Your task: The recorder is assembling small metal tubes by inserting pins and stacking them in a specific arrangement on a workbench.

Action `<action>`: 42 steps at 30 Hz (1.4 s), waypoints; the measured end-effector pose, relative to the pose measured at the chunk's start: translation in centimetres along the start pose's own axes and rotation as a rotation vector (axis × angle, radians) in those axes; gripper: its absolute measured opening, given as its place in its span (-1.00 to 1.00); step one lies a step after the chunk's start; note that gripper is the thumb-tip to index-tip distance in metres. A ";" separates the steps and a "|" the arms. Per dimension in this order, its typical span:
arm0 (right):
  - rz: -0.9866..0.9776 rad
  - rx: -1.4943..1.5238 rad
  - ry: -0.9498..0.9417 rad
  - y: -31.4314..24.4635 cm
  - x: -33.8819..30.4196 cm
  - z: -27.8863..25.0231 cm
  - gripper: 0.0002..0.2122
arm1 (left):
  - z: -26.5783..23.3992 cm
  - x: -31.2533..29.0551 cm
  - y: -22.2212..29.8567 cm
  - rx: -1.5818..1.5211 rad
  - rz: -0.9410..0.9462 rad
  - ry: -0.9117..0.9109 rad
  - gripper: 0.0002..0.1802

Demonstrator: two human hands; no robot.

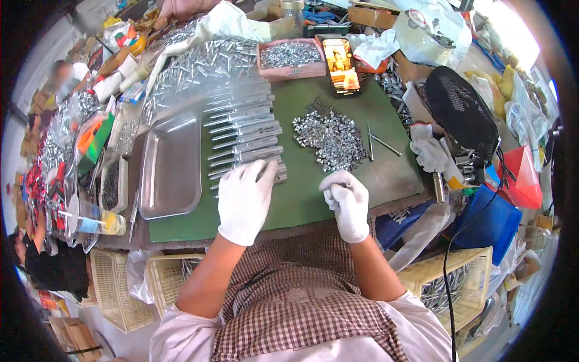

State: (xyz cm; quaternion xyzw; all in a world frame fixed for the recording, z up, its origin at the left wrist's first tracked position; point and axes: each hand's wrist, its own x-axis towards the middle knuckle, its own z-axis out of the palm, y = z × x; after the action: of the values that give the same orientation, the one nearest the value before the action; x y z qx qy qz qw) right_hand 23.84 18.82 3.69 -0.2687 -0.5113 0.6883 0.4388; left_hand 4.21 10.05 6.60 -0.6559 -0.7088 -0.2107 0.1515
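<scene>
My left hand (246,199), in a white glove, lies over the near end of a row of silver metal rods (244,134). Its fingers are stretched out and touch the rods, with a gap beside the thumb. My right hand (347,205), also gloved, is closed in front of a heap of small metal fittings (333,142). A small metal piece (347,185) shows between its thumb and fingers; the rest of it is hidden. The rods and fittings lie on a green mat (288,208). Two thin metal pins (380,142) rest right of the heap.
A steel tray (145,181) stands left of the rods. Behind them are a large pile of metal parts (202,66), a pink box (289,73) of small parts and a lit phone (341,66). A black mesh cover (461,108) and blue bin (491,220) are at right.
</scene>
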 end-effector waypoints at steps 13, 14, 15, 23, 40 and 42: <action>-0.085 0.014 -0.029 0.5 0.2 0.0 -0.81 | -0.3 -2.9 0.7 -0.085 0.073 -0.021 -0.54; -0.148 0.065 -0.033 0.8 0.3 0.0 -0.80 | -0.4 -2.9 1.0 -0.098 0.062 -0.005 -0.59; -0.150 0.066 -0.030 0.7 0.3 0.3 -0.80 | -0.5 -2.9 1.2 -0.111 0.051 0.012 -0.64; 0.058 -0.012 0.011 -2.4 -1.2 -0.7 -0.73 | -0.8 -3.4 1.9 -0.161 -0.079 -0.025 -0.70; 0.374 -0.182 -0.183 -4.0 -2.8 -0.5 -0.64 | -4.1 -0.6 4.3 -0.214 0.117 -0.232 -0.60; 0.381 -0.247 -0.149 -4.0 -2.9 -0.9 -0.68 | -4.0 -1.0 3.9 -0.278 0.097 -0.205 -0.62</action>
State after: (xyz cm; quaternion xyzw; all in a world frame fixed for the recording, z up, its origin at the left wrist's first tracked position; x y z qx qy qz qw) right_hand 27.22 17.08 6.96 -0.3604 -0.5627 0.7089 0.2258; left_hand 7.92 7.44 9.94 -0.7219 -0.6522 -0.2313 -0.0036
